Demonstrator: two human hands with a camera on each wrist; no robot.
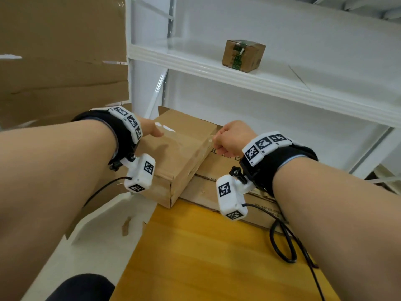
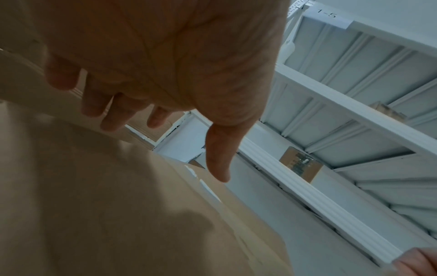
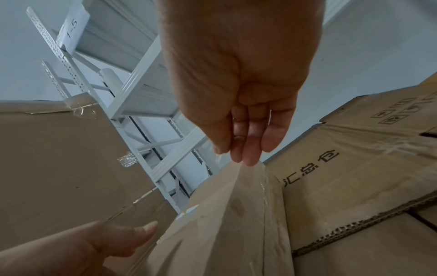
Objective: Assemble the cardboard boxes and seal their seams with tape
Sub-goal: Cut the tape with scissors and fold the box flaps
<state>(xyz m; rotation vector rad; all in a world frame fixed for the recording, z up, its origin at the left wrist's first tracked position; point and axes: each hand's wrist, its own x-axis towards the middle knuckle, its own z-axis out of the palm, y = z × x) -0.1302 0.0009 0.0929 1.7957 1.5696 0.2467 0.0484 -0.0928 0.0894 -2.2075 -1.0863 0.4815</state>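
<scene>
Tape [image 3: 250,179] pinched in my right hand [image 1: 231,139] at the cardboard box's [image 1: 180,153] right edge, strip running leftward across its top; my left hand [image 1: 149,127], fingers straight, presses the far end.

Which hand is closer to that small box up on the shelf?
Right, slightly. The right hand is below the small box, pinching tape; the left hand is farther off to the side.
</scene>
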